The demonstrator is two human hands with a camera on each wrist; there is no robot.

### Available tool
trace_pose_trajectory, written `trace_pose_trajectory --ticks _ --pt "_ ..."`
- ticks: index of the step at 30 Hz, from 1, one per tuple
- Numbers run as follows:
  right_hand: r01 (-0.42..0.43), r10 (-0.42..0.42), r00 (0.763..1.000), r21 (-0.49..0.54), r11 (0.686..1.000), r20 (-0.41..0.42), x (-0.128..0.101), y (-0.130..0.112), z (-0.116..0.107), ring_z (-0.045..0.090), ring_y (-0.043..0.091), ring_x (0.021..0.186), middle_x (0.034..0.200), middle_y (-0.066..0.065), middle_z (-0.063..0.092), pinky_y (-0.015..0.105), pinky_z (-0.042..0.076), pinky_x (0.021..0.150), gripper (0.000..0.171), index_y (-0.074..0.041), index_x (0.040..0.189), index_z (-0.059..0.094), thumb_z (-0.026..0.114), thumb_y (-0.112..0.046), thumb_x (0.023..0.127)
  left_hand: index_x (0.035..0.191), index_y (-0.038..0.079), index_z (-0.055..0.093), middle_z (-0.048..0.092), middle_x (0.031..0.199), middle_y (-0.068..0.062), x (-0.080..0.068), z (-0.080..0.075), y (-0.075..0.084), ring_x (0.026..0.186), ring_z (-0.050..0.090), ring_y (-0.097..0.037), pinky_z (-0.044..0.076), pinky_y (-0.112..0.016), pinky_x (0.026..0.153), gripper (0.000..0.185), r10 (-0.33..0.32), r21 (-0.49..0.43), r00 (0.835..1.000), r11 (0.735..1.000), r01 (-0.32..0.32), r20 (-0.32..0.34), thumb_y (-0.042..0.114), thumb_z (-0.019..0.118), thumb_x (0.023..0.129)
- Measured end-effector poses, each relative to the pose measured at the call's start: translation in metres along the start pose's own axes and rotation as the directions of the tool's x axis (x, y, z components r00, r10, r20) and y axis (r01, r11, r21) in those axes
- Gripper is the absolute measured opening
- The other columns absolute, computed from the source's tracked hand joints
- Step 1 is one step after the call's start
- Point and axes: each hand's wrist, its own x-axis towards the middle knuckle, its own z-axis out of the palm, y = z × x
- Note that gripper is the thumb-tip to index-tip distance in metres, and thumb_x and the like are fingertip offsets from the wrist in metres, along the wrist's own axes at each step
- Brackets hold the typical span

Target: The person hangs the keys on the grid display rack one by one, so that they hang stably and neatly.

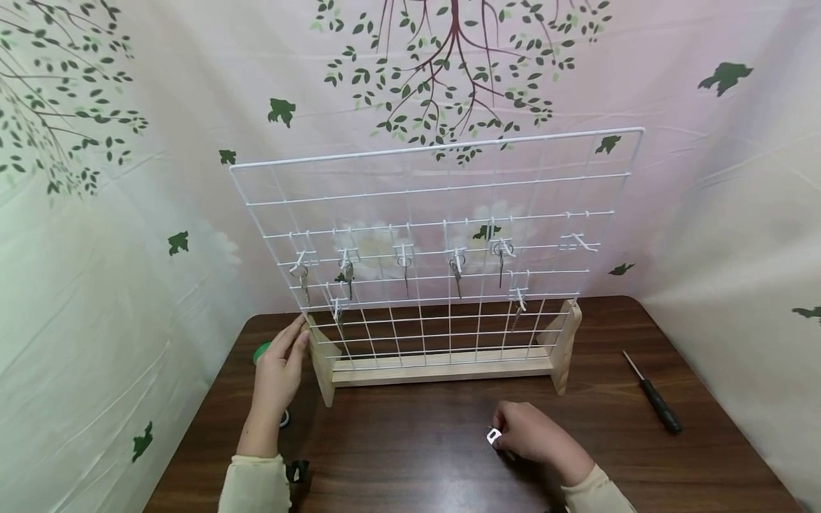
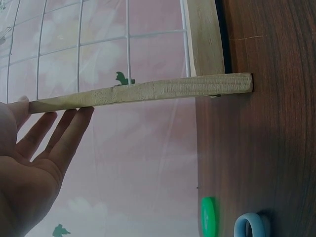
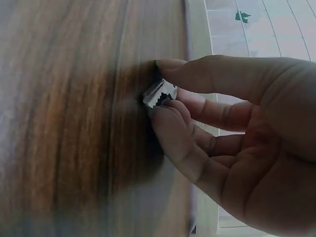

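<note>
Standing on: a dark wooden tabletop (image 1: 410, 456), with a tree-print curtain (image 1: 128, 178) hung behind it and along both sides.
Rack: a white wire grid (image 1: 436, 242) stands upright in a pale wooden base (image 1: 442, 367) near the back edge of the tabletop, across its middle.
Base feet: a wooden foot (image 1: 321, 367) juts forward at the left end of the base, and another (image 1: 564, 342) at the right end.
Hooks: small white hooks (image 1: 404, 251) sit in a row across the middle of the grid, two more lower down; keys (image 1: 457, 274) hang from several of them.
Left hand: the left hand (image 1: 279, 367) lies flat, fingers straight and together, with the fingertips (image 2: 74, 121) against the left wooden foot; it holds nothing.
Right hand: the right hand (image 1: 532, 434) rests low on the tabletop near the front edge, right of the middle, thumb and fingers (image 3: 173, 126) curled to pinch a small silver key (image 3: 159, 94) that touches the wood.
Screwdriver: a black-handled screwdriver (image 1: 654, 395) lies near the right edge of the tabletop, well apart from the right hand.
Green disc: a small green disc (image 2: 208, 216) lies by the left edge, just behind the left hand.
Grey ring: a small grey ring (image 2: 251, 226) lies near the green disc, beside the left wrist.
</note>
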Motion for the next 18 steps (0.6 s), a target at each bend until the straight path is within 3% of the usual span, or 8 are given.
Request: trace_pose_trajectory --ticks 11,18 --pt "0.024 -0.029 0.994 0.044 0.999 0.107 0.0064 0.0008 -0.0039 0.054 0.011 0.056 0.069 -0.003 0.058 0.024 0.042 0.053 0.025 -0.009 0.084 0.059 0.082 0.000 0.078 0.155 0.017 0.059 0.062 0.155 -0.015 -0.0011 0.0014 -0.0045 0.142 0.060 -0.040 0.053 -0.062 0.111 0.043 0.014 0.025 1.000 1.000 -0.014 -0.012 0.027 0.056 0.113" --pt "0.028 -0.043 0.987 0.103 0.994 0.154 0.0090 0.0055 -0.0034 0.055 0.011 0.053 0.070 -0.001 0.060 0.024 0.044 0.048 0.017 -0.009 0.084 0.061 0.075 0.000 0.082 0.155 0.017 0.059 0.062 0.155 -0.016 0.0003 0.0014 -0.0026 0.143 0.059 -0.042 0.052 -0.064 0.113 0.044 0.008 0.017 1.000 1.000 -0.008 -0.013 0.028 0.056 0.113"
